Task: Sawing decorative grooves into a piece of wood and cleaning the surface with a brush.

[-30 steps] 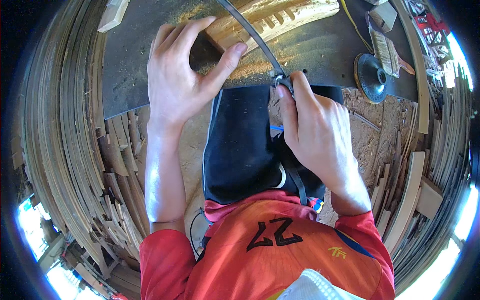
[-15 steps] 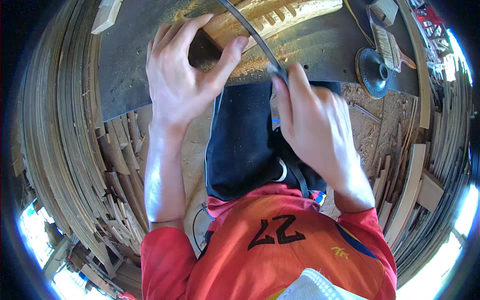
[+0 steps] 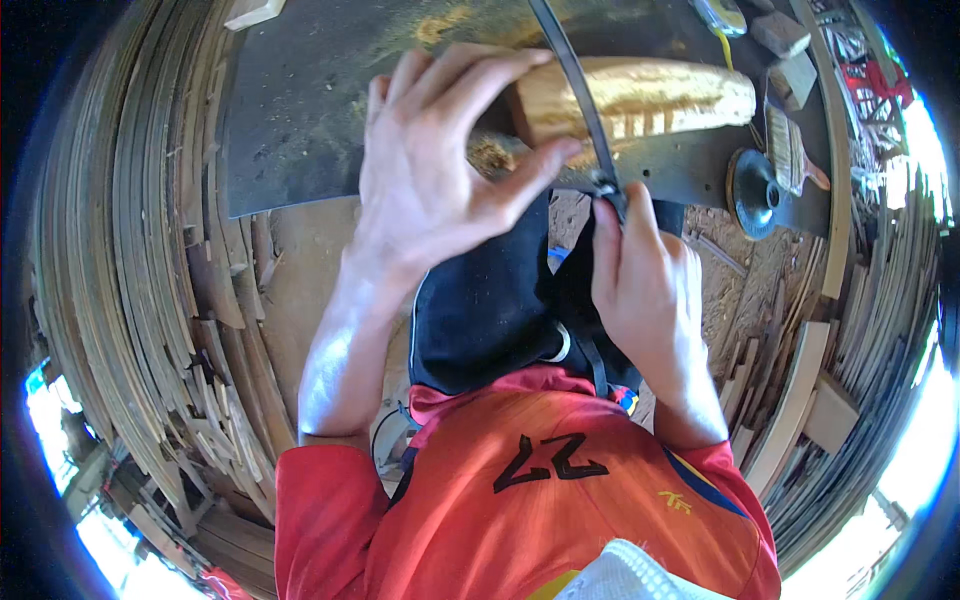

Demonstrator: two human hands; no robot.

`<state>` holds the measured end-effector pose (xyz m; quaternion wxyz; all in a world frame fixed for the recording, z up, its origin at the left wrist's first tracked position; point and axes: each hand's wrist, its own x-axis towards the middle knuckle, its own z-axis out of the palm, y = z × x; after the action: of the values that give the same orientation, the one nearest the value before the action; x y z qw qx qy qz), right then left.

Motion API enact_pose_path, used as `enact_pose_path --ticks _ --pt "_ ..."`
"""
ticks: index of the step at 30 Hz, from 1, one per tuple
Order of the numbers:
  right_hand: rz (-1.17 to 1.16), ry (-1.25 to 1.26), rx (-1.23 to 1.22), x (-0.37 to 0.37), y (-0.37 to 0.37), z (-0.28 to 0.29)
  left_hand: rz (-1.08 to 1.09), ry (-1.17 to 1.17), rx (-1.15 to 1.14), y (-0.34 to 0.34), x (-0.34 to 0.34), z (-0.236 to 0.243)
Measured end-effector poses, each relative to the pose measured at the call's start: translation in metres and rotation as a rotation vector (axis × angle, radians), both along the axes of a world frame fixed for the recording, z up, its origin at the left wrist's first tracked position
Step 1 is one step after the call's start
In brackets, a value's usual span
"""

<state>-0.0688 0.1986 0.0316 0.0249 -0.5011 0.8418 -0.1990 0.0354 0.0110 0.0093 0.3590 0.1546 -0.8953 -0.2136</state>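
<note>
My left hand (image 3: 440,170) presses down on a carved pale wooden piece (image 3: 650,100) that lies on a dark workbench (image 3: 300,110), fingers spread over its near end. My right hand (image 3: 645,290) is closed around the handle end of a long thin dark metal tool (image 3: 578,85), which runs up and across the wooden piece. Sawdust (image 3: 445,25) lies on the bench behind the piece. My dark apron and orange shirt fill the lower middle.
A round black disc tool (image 3: 755,190) and a brush (image 3: 795,150) lie on the bench's right end, with small wood blocks (image 3: 785,45) beyond. Stacks of thin wood strips (image 3: 130,280) curve along the left, and more wood offcuts (image 3: 810,400) pile at the right.
The view has shifted so the wooden piece sits closer. My left hand has moved right along the piece and my right hand has drawn the metal tool nearer.
</note>
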Motion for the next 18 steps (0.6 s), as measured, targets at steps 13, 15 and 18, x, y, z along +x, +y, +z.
enact_pose_path --ticks 13,15,18 --pt "-0.027 -0.001 -0.028 0.006 -0.017 -0.005 0.15 -0.078 -0.068 0.001 0.001 -0.003" --pt "-0.04 -0.014 -0.019 0.008 -0.01 -0.004 0.147 -0.058 -0.079 -0.001 0.0 -0.006" --pt "-0.062 -0.018 -0.024 0.015 0.002 -0.004 0.169 -0.059 -0.081 0.001 -0.003 -0.007"
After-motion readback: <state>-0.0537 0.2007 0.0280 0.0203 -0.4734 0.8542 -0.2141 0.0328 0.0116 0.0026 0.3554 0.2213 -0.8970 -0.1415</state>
